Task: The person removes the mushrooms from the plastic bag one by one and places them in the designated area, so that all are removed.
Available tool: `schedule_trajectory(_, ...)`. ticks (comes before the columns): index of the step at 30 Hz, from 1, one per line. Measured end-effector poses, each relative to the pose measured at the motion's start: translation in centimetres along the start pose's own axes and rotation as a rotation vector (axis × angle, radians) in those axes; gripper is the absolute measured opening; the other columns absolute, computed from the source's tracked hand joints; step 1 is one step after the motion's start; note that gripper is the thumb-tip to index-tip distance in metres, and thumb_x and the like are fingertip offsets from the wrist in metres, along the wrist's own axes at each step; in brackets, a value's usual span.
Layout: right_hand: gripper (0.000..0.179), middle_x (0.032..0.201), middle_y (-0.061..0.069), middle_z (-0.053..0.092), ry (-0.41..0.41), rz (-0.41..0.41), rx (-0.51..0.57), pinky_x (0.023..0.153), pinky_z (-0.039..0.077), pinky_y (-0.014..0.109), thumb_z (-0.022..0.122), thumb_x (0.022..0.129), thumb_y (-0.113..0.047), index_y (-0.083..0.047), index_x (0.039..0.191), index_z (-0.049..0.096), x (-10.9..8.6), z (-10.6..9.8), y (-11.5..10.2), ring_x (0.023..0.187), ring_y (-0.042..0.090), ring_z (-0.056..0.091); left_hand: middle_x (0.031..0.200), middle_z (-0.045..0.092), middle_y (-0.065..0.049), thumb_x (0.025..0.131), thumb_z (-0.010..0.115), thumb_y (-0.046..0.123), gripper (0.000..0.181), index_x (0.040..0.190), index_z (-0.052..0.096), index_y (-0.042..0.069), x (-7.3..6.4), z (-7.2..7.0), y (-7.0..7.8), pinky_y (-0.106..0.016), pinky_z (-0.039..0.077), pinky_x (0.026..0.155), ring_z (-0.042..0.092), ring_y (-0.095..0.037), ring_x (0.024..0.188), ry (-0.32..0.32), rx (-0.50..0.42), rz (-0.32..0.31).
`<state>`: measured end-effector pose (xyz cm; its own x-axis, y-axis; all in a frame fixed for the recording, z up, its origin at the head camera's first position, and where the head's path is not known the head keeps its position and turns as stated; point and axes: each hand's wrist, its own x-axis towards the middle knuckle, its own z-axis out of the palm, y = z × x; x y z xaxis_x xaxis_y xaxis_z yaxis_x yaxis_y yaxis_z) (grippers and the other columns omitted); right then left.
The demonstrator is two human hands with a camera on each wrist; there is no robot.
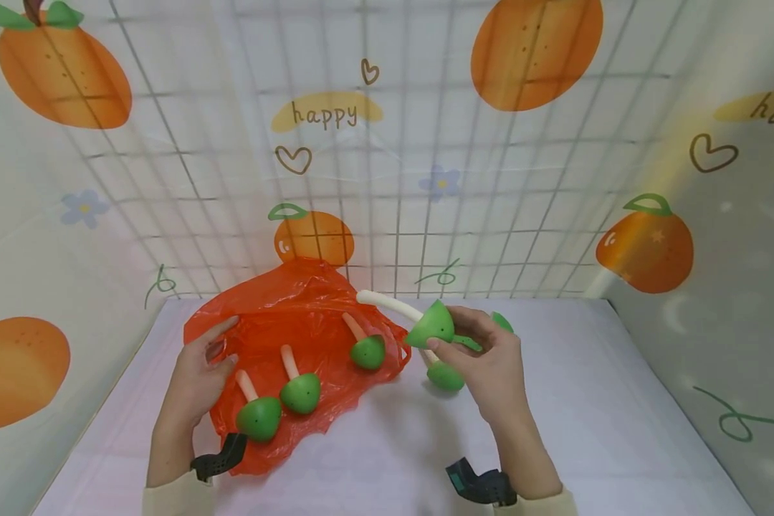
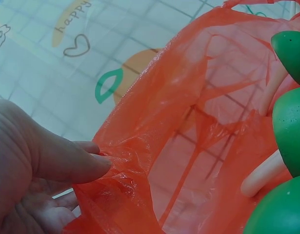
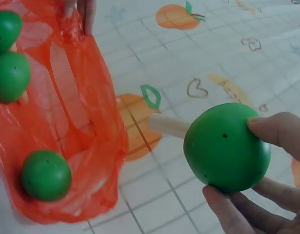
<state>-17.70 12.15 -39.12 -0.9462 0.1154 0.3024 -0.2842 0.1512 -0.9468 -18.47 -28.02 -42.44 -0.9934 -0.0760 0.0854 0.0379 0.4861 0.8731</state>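
And here's your red bag on the left, thin plastic, glossy and crinkled, glinting along its folds and see-through where it stretches! In your right hand, the green cap looks like smooth moulded plastic, soft satin sheen, tiny dark specks; its pale stem shows smooth and duller. Far side, a translucent, plastic-looking curtain with a faint sheen. Near you, matt cloth cuffs; beneath, a matt, smooth-looking white table covering.
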Motion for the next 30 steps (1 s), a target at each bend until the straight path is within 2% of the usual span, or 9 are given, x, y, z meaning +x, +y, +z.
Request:
schedule_trajectory(8,0.045,0.121,0.007,0.072,0.131,0.02,-0.057,0.086,0.059,0.019,0.086,0.087,-0.009,-0.005,0.129,0.072,1.0,-2.3,0.9,0.109,0.018,0.067,0.165,0.037,-0.02,0.101,0.057,-0.006,0.064,0.161,0.044,0.01,0.0,0.1,0.1,-0.058,0.041,0.114,0.036,-0.05,0.149,-0.006,-0.011,0.001)
schedule_trajectory(16,0.046,0.117,0.003,0.074,0.312,0.016,-0.121,0.084,0.056,0.013,0.087,0.086,-0.008,-0.005,0.13,0.073,2.0,-4.8,3.1,0.105,0.013,0.066,0.165,0.037,-0.021,0.101,0.057,-0.007,0.064,0.161,0.044,0.01,0.1,0.2,0.1,-0.058,0.042,0.113,0.036,-0.05,0.149,-0.007,-0.011,-0.001)
schedule_trajectory(22,0.051,0.122,0.004,0.072,0.413,0.105,-0.196,0.083,0.053,0.011,0.086,0.089,-0.016,-0.009,0.136,0.07,2.3,-6.5,4.8,0.108,0.009,0.062,0.165,0.037,-0.02,0.101,0.057,-0.007,0.063,0.16,0.044,0.01,0.1,0.2,0.0,-0.058,0.04,0.116,0.036,-0.049,0.149,-0.006,0.004,0.002)
schedule_trajectory(30,0.055,0.129,0.006,0.069,0.477,0.213,-0.216,0.089,0.054,0.016,0.085,0.091,-0.025,-0.011,0.141,0.067,2.5,-8.5,6.8,0.113,0.012,0.06,0.165,0.036,-0.019,0.101,0.058,-0.005,0.064,0.161,0.044,0.012,0.1,0.3,-0.2,-0.056,0.042,0.114,0.037,-0.048,0.149,-0.001,0.018,-0.016)
